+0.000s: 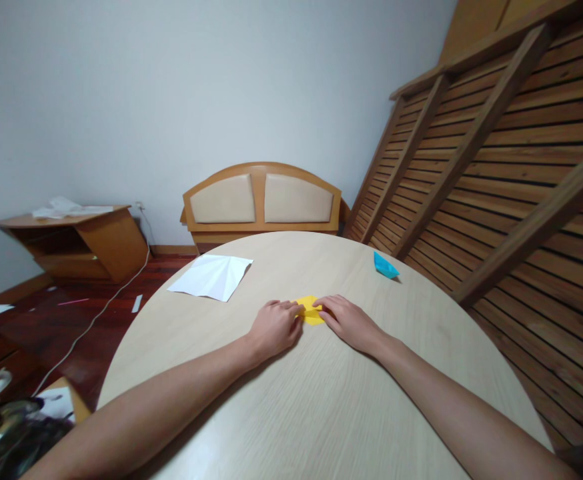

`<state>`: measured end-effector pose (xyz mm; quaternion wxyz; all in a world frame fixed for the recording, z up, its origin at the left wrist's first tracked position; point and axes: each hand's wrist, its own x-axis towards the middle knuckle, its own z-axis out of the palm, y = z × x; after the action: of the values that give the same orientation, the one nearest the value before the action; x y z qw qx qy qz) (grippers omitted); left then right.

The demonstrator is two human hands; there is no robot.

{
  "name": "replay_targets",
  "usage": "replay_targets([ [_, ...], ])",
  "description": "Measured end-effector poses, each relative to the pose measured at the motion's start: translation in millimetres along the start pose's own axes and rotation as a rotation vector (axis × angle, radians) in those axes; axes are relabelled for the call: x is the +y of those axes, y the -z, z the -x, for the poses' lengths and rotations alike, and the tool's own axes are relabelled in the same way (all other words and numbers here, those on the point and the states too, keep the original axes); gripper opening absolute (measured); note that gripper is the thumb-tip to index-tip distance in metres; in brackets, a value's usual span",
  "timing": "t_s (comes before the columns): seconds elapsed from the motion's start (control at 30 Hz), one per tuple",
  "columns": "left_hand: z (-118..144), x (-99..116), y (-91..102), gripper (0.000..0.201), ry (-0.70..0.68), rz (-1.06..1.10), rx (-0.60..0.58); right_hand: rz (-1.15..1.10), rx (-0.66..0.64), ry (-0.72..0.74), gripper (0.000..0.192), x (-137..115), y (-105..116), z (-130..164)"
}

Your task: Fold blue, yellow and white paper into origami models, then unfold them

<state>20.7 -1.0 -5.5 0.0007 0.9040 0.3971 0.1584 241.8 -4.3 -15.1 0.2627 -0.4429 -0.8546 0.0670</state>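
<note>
A room in a home: a padded headboard point(263, 199) stands against the far wall, a slatted bed frame point(496, 167) (leaning) right, a wooden side table point(79, 243) left.

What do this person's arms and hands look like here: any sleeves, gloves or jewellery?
Both forearms are bare as far as the frame shows, with no sleeves in view. The left hand and right hand wear no gloves, and no watch, bracelet or ring is visible.

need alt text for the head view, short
Both hands, left hand and right hand, press on a small yellow folded paper on a round pale wooden table. A creased white sheet lies far left, a blue paper boat far right; wooden slats lean behind.
</note>
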Motion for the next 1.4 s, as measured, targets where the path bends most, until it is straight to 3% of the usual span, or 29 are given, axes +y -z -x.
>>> replay_targets([
  [0.27, 2, 5, 4.0, 0.031, -0.083, -0.053, -0.016, 0.025, -0.039, 0.016, 0.028, 5, 2, 0],
  [0.43, 2, 4, 2.6, 0.030, -0.087, -0.087, -0.007, 0.089, -0.083, 0.114, 0.034, 6, 7, 1],
  [0.63, 1, 3, 0.3, 0.029, -0.097, -0.087, -0.003, 0.191, -0.180, 0.209, 0.032, 10, 30, 5],
  [0.83, 1, 1, -0.5, 0.030, -0.118, -0.091, 0.005, 0.200, -0.180, 0.197, 0.027, 18, 46, 11],
  [1.03, 1, 1, 1.6, 0.030, -0.193, -0.095, 0.009, 0.099, -0.001, 0.078, 0.026, 16, 25, 5],
  [1.23, 0, 2, 4.1, 0.030, -0.252, -0.062, -0.013, 0.010, -0.060, 0.020, 0.044, 14, 1, 5],
  [1.4, 0, 0, 1.0, 0.032, -0.287, -0.010, -0.010, -0.016, -0.045, 0.024, 0.047, 15, 0, 6],
])
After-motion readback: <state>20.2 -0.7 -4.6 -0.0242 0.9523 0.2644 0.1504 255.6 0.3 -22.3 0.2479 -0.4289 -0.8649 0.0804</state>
